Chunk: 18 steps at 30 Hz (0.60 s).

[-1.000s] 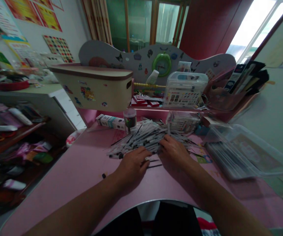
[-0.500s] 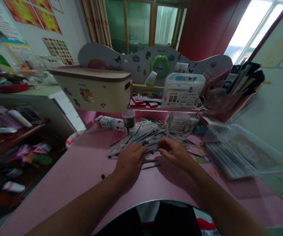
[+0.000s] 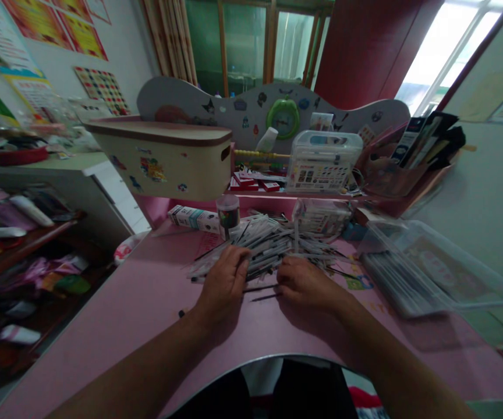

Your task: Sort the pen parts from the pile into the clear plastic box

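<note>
A loose heap of thin white and grey pens or pen refills [image 3: 269, 238] with dark ends lies on the pink desk [image 3: 146, 326]. My left hand [image 3: 223, 285] rests at the heap's front left edge, fingers bent and pressed together; what lies under them is hidden. To the right, my right hand [image 3: 306, 282] is curled, with its fingertips down on the desk at the heap's front. Two dark, thin pen refills [image 3: 262, 288] lie between the hands, their right ends reaching my right fingertips. A small black cap [image 3: 181, 313] sits left of my left wrist.
A clear plastic box [image 3: 443, 262] stands at the right, with a grey bundle [image 3: 404, 285] beside it. Behind the heap are a round tub [image 3: 228, 216], a long carton [image 3: 194, 219] and a clear pen case [image 3: 323, 218]. A shelf above holds a cream bin [image 3: 164, 166].
My right hand lifted off the heap with its fingers parted, then came down closed nearer the desk's front. My left hand has shifted slightly left, and its fingers have bent.
</note>
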{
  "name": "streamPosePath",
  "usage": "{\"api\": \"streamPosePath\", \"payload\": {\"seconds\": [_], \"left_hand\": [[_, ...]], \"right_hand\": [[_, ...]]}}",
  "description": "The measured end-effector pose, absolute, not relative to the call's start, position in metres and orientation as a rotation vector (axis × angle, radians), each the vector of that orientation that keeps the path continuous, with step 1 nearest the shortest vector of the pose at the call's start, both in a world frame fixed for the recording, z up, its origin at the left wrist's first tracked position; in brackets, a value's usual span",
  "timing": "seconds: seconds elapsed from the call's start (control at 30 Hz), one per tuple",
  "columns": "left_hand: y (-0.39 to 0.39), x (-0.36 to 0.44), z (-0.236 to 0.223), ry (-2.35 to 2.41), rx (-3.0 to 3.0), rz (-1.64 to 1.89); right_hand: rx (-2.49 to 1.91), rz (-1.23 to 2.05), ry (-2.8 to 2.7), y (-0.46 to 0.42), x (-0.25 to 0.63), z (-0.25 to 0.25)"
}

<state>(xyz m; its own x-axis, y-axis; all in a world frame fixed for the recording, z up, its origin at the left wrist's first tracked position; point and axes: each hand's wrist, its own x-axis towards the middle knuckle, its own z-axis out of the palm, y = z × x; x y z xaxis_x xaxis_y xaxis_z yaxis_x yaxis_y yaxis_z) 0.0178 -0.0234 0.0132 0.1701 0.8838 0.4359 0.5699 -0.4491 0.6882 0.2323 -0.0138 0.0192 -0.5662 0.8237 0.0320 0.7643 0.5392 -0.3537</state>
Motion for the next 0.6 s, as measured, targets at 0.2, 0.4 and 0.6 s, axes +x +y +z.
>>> {"api": "streamPosePath", "payload": {"seconds": [0.2,0.4,0.6], "left_hand": [[-0.024,0.018,0.013,1.348,2.032,1.128],[-0.022,0.018,0.011,1.369,1.957,1.09],[-0.019,0.016,0.009,1.381,2.022,1.069]], "right_hand": [[-1.465,0.373,-2.666,-0.02,0.23,0.019],[-1.313,0.75,-2.571,-0.012,0.243,0.027],[-1.066,1.312,-1.839,0.0,0.273,0.04]]}}
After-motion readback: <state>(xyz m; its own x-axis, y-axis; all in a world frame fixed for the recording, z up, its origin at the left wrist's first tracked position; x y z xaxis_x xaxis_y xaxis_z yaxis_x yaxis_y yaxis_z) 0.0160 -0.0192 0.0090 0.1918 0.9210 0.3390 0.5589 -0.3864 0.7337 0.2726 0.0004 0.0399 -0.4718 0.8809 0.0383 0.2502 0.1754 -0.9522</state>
